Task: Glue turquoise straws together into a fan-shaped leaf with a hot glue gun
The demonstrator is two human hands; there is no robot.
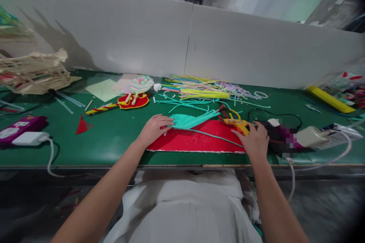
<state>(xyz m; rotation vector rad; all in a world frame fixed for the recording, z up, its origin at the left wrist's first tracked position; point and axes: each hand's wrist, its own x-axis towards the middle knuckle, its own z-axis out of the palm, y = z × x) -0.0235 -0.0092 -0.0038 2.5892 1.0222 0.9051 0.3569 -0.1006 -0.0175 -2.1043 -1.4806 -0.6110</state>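
Observation:
My left hand (156,132) pinches the left end of a flat teal bundle of pipe cleaners (186,120), whose loose ends fan out to the right. The bundle rests on a red board (196,140) with a pale, rough front edge. A single teal pipe cleaner (212,135) trails from it across the board. At the board's right side my right hand (256,140) is closed round a yellow glue gun (237,123), thumb on the near side and fingers behind. Its nozzle points left, beside some red-handled pliers or scissors (222,110), partly covered.
Loose pipe cleaners (205,89) in several colours lie behind. A striped craft figure (139,87) sits on a red and yellow piece with a tassel (83,126). Purple power strips with white plugs (30,138) and cables flank the work. A white partition (128,34) bounds the back.

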